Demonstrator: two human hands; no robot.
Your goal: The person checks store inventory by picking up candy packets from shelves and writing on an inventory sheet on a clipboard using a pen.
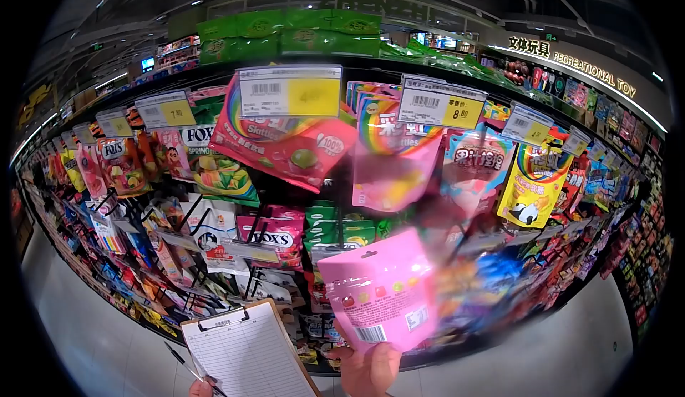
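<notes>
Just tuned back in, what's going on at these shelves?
A person is holding up a pink bag in the right hand, its back with the barcode facing the camera. The left hand is at the bottom edge of view, by a pen and a clipboard; its grip is mostly out of view. Beyond are hanging bags under price tags.

Dark rack [372,69] with green packs [257,36] on top, an 8.80 tag [442,104] and candy bags [531,186] below.
</notes>
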